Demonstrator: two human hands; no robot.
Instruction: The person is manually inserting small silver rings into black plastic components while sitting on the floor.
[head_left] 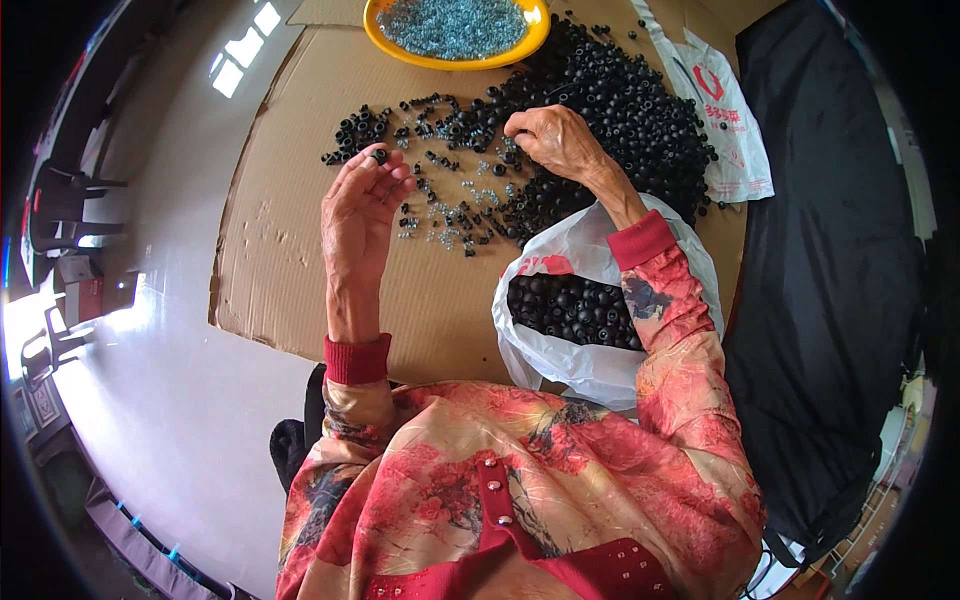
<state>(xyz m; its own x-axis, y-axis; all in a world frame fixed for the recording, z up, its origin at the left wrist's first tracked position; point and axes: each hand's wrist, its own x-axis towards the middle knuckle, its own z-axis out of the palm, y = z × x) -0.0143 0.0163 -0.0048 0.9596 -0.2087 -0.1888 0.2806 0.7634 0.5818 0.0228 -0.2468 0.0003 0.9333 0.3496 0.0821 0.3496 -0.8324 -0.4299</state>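
Note:
My left hand is raised over the left side of the cardboard, palm partly up. Between its thumb and fingertips it pinches a small round black piece with a hole, like a bead or cap. My right hand reaches to the near-left edge of a big heap of black pieces, fingers bent together; what they grip, if anything, is hidden. Small clear bluish bits and black pieces lie scattered between my hands. A smaller cluster of black rings sits just beyond my left fingertips.
Cardboard covers the work surface. A yellow bowl of clear bluish bits stands at the far edge. Below my right forearm, a white plastic bag gapes around more black pieces. Another white bag and black cloth lie to the right.

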